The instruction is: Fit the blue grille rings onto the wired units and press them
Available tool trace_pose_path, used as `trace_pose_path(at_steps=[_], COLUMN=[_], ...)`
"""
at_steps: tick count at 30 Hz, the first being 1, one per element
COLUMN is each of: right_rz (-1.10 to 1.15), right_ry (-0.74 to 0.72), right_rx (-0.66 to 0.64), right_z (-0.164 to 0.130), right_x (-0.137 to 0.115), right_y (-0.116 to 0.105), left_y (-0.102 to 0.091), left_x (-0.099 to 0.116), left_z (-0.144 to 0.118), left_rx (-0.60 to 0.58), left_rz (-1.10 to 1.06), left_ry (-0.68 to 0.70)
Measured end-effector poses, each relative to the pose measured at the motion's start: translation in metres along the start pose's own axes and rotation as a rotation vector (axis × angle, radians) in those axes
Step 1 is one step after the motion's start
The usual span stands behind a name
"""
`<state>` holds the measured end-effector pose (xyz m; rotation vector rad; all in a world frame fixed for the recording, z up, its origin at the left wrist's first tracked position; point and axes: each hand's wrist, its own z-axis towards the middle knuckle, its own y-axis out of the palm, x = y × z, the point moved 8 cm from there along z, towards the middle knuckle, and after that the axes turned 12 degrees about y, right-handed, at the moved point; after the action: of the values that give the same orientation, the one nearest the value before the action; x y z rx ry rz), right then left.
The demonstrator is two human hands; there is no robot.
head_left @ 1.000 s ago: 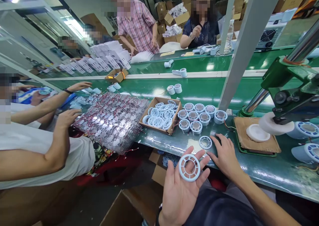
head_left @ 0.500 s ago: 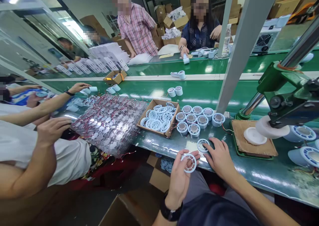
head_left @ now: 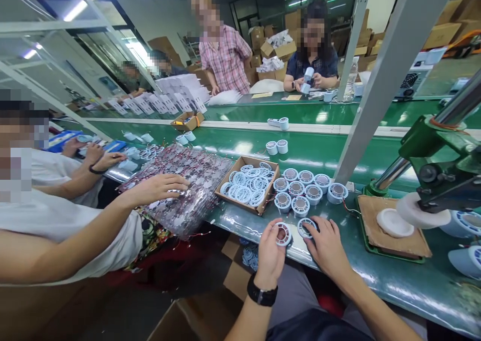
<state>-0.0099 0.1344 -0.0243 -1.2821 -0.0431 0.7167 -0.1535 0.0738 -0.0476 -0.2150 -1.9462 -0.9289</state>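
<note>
My left hand [head_left: 271, 251] has its fingers closed round a light-blue plastic ring [head_left: 288, 234] with spokes inside, held upright at the bench edge. Just right of it, my right hand [head_left: 329, 241] grips a second light-blue ring [head_left: 301, 229] between thumb and fingers, low over the green bench top. The two rings are close together but apart. Beyond my hands stand several light-blue round housings [head_left: 296, 189] with silvery discs in their tops. A cardboard tray [head_left: 260, 210] left of them holds many loose light-blue rings [head_left: 244, 181].
A hand press [head_left: 432, 181] with a white round pad [head_left: 394, 223] stands at right. A co-worker's hand [head_left: 161, 188] lies over a plastic-wrapped sheet of wired parts [head_left: 188, 165]. A slanted grey post [head_left: 370, 95] rises behind the housings. Open cardboard boxes [head_left: 236, 276] sit below the bench.
My left hand has brought its ring up beside the other one and turned it. My right hand's fingers have closed on its ring. The co-worker's near hand has reached over the wrapped sheet.
</note>
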Motion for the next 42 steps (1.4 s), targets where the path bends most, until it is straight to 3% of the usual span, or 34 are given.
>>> trace_pose_path(at_steps=[10,15,19,21,24,27,29,31,34,36,39,42], right_rz=[0.085,0.176,0.184,0.159,0.111,0.077,0.06,0.043,0.031,0.038,0.055,0.079], right_ry=[-0.017,-0.229,-0.34,-0.305,-0.23,-0.177,-0.144,-0.11,-0.095,-0.122,-0.168,-0.174], right_rx=[0.022,0.001,-0.017,0.007,0.043,0.05,0.05,0.054,0.059,0.06,0.064,0.078], right_z=[-0.002,-0.012,-0.015,-0.01,-0.003,-0.001,-0.002,-0.002,-0.003,-0.004,-0.006,-0.006], right_x=[0.004,-0.019,-0.038,-0.036,-0.03,-0.026,-0.024,-0.022,-0.021,-0.023,-0.027,-0.028], right_y=[-0.006,-0.019,-0.012,-0.004,0.005,0.008,0.006,0.004,0.004,0.005,0.006,0.005], left_y=[0.008,0.01,0.017,0.02,0.022,0.024,0.03,0.044,0.073,0.088,0.098,0.095], left_x=[0.02,0.005,-0.005,0.006,0.044,0.1,0.134,0.153,0.153,0.144,0.132,0.129], left_z=[-0.035,-0.024,-0.021,-0.022,-0.019,0.01,0.047,0.092,0.148,0.17,0.183,0.189], left_rx=[-0.032,-0.1,-0.22,-0.286,-0.358,-0.35,-0.327,-0.367,-0.551,-0.688,-0.83,-0.877], left_rz=[-0.018,0.102,0.32,0.451,0.654,0.842,0.953,1.06,1.2,1.272,1.352,1.399], left_ry=[-0.109,-0.03,0.056,0.131,0.28,0.458,0.561,0.606,0.589,0.558,0.517,0.498])
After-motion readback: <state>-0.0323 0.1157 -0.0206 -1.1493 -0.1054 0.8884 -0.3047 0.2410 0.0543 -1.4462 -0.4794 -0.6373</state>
